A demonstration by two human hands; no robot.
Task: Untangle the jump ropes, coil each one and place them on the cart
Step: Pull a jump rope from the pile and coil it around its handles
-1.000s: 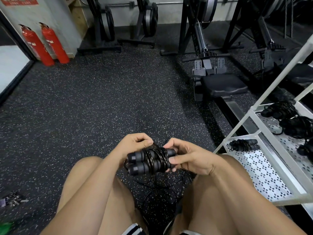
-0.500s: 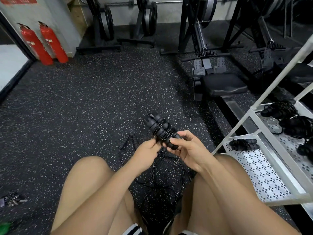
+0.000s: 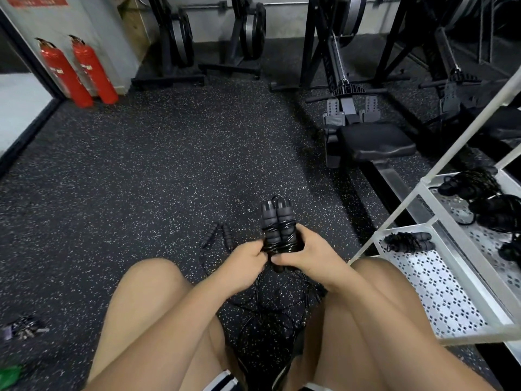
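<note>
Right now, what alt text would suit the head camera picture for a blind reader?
A seated person's left hand and right hand grip a coiled jump rope above loose rope on the speckled floor. A white cart at right holds more coiled ropes.

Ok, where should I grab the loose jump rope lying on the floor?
Take its two handles, lying side by side just left of your left hand, from above. They are thick and clear of the rest; the thin cord behind them is tangled.
</note>
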